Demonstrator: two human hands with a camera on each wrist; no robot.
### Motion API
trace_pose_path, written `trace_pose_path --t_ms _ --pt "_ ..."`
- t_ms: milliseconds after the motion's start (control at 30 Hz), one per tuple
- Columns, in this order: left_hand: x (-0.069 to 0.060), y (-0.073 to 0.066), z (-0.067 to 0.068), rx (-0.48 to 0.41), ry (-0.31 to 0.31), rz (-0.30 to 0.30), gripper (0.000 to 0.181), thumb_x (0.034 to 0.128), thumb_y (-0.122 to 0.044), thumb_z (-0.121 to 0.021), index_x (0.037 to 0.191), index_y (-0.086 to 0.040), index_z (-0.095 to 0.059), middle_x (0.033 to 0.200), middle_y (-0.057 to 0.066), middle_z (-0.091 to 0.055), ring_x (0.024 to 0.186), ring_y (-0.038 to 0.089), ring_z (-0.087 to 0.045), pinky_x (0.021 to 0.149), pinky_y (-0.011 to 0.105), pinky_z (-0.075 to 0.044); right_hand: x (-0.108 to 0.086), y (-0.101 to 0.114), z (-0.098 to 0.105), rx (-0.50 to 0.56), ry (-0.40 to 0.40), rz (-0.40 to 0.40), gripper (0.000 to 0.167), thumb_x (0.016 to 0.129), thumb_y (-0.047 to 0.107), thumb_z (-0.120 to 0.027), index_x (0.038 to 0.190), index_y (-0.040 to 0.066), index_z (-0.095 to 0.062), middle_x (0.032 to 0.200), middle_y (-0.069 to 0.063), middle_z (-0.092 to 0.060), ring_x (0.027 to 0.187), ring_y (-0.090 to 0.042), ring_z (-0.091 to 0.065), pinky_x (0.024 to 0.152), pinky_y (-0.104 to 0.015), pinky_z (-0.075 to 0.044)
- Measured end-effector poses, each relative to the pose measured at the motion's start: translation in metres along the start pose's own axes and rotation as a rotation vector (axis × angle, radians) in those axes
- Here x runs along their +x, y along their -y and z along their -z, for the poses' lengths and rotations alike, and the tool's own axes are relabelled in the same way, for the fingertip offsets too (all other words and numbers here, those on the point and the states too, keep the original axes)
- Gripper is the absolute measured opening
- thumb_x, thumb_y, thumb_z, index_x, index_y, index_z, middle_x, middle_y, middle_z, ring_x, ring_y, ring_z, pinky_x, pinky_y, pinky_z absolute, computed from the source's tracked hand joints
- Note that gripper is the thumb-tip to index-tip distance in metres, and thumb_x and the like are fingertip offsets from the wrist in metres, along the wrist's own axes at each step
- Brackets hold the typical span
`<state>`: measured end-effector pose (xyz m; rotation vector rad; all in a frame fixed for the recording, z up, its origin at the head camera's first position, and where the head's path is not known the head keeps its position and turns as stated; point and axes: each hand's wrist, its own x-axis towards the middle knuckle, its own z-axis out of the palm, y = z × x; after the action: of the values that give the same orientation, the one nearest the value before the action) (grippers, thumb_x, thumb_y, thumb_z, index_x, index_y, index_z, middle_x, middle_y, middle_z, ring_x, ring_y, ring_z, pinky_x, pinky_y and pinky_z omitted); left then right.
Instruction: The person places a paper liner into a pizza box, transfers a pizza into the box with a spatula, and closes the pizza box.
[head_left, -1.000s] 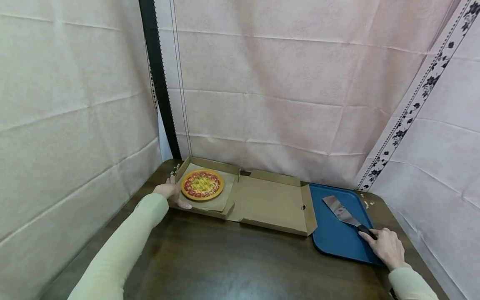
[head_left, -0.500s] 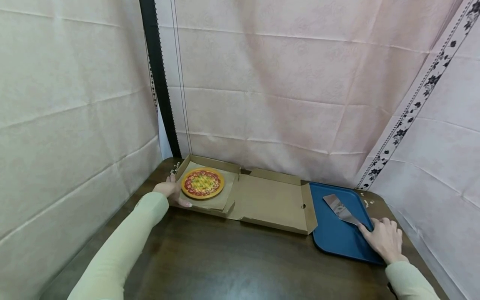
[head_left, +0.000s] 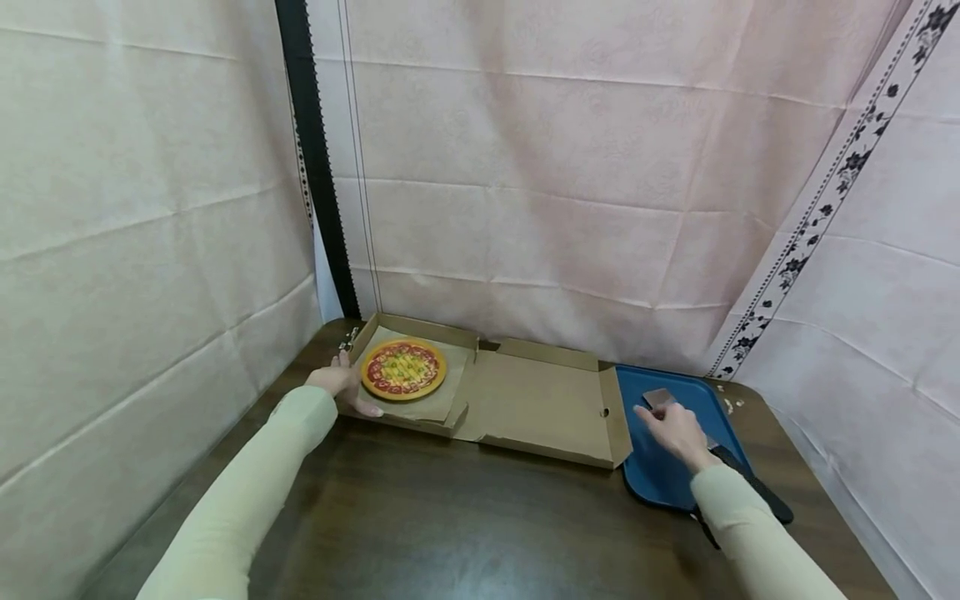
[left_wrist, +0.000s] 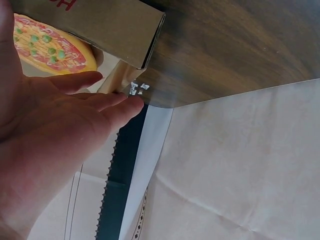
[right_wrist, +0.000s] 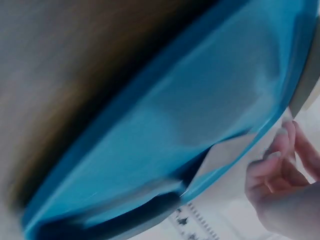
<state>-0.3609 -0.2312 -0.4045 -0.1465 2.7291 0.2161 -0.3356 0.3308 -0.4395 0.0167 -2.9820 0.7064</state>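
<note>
Pale cloth [head_left: 540,200] hangs behind the dark table [head_left: 450,517]. A cardboard box [head_left: 540,404] lies open along the table's far edge, its base by the far left corner and its lid folded out to the right. A blue tray [head_left: 648,479] sits by the table's right edge, its left rim at the lid's end flap. In the box's base a paper sheet [head_left: 460,358] carries the round pizza [head_left: 403,369], flat and inside the walls. The metal spatula [head_left: 750,481] lies across the tray, blade toward the far edge, black handle reaching past the right rim.

The left hand [head_left: 337,385] rests at the base's near left corner, fingers spread and extended along the wall, pinching nothing. The right hand [head_left: 678,433] is over the tray, above the blade, its fingers loosely bent; the right wrist view is smeared, but they seem to hold nothing.

With its handle overhanging, the spatula could tip or swing if the right forearm catches it. A push leftward on the tray could shove the lid and jog the pizza.

Half a second ago the right hand was at the spatula's handle; now it is farther left and the handle is bared. Left hand, box and pizza look unchanged.
</note>
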Motion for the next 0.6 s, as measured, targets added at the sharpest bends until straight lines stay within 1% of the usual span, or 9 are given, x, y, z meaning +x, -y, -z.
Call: trace_pose_path --t_ms 100,167,267,367,467,600 --pt "-0.001 0.001 -0.002 0.006 -0.003 -0.002 0.132 0.0676 -0.063 -0.077 0.151 0.009 -0.004 0.156 0.034 0.010 0.146 0.047 0.000 0.118 0.056 -0.020 0.008 0.012 -0.009 0.024 0.053 -0.015 0.050 0.096 0.047 -0.052 0.063 0.010 -0.054 0.055 0.000 -0.049 0.051 -0.015 -0.046 0.048 -0.028 -0.033" --pt "-0.002 0.001 -0.002 0.005 -0.006 0.001 0.132 0.0673 -0.063 -0.077 0.152 0.008 -0.005 0.156 0.033 0.010 0.146 0.047 0.000 0.117 0.056 -0.022 0.013 0.017 -0.015 0.040 0.085 -0.029 0.050 0.096 0.045 -0.053 0.057 0.013 -0.049 0.051 0.002 -0.045 0.047 -0.014 -0.045 0.045 -0.027 -0.033" --pt "-0.002 0.001 -0.003 0.005 -0.009 -0.002 0.131 0.0665 -0.064 -0.078 0.152 0.007 -0.007 0.157 0.033 0.009 0.146 0.048 -0.001 0.117 0.057 -0.022 0.019 0.022 -0.024 0.061 0.124 -0.056 0.051 0.095 0.044 -0.054 0.053 0.017 -0.042 0.048 0.004 -0.039 0.042 -0.012 -0.040 0.042 -0.025 -0.031" --pt "-0.002 0.001 -0.003 0.008 -0.007 -0.015 0.129 0.0679 -0.064 -0.077 0.152 0.007 -0.009 0.157 0.033 0.009 0.146 0.048 0.000 0.117 0.057 -0.020 0.023 0.025 -0.032 0.066 0.136 -0.053 0.052 0.095 0.040 -0.056 0.051 0.019 -0.037 0.046 0.007 -0.031 0.039 -0.009 -0.031 0.041 -0.022 -0.026" --pt "-0.004 0.001 -0.002 0.008 -0.006 -0.024 0.127 0.0696 -0.064 -0.075 0.152 0.007 -0.009 0.157 0.033 0.009 0.146 0.048 0.000 0.117 0.057 -0.020 0.023 0.032 -0.034 0.065 0.135 -0.044 0.051 0.094 0.032 -0.058 0.050 0.019 -0.035 0.045 0.008 -0.029 0.039 -0.007 -0.028 0.040 -0.021 -0.025" --pt "-0.003 0.001 -0.001 -0.022 -0.008 -0.010 0.132 0.0698 -0.063 -0.076 0.151 0.010 -0.002 0.156 0.033 0.010 0.147 0.046 0.001 0.118 0.056 -0.019 0.020 0.037 -0.032 0.045 0.140 -0.036 0.048 0.093 0.022 -0.057 0.051 0.018 -0.035 0.046 0.007 -0.029 0.039 -0.007 -0.028 0.040 -0.021 -0.024"
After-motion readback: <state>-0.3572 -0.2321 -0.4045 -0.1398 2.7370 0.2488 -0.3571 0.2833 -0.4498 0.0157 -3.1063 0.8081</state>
